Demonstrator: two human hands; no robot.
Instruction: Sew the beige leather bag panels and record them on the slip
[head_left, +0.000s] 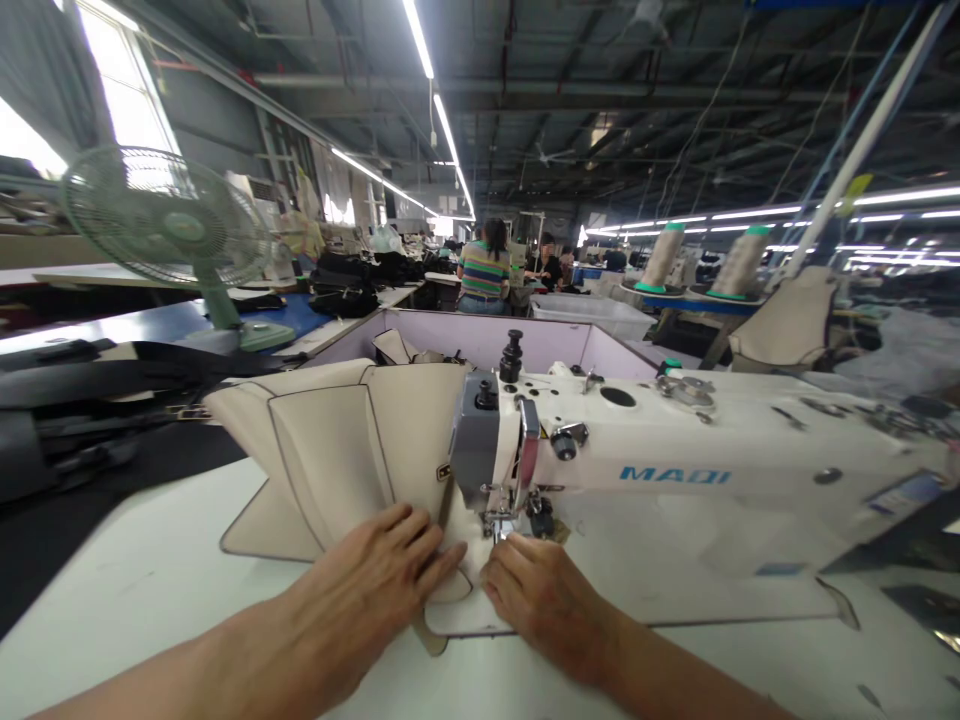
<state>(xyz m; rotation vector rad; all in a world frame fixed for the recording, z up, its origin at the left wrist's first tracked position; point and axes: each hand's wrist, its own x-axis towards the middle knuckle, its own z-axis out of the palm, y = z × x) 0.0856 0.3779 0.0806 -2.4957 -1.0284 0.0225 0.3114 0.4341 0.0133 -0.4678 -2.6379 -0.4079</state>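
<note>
A beige sewn piece (330, 430) with dark piping along its seams stands up in folds left of the needle of a white sewing machine (675, 500). My left hand (390, 565) lies on its lower part, fingers slightly bent and thumb stretched toward the needle. Right at the presser foot (502, 525), my right hand (547, 600) has its fingers curled and pressed together at the edge of the beige piece. Its fingertips partly hide that edge and the foot. A small dark metal-look tag (443, 472) shows on the piece near the machine head.
Behind the machine is a lilac-walled bin (480, 335) with more beige pieces. A green fan (180, 230) stands at the left, near dark materials (45, 420). Thread cones (664, 258) stand at the right. Further back, a person in a striped top (484, 268) faces away.
</note>
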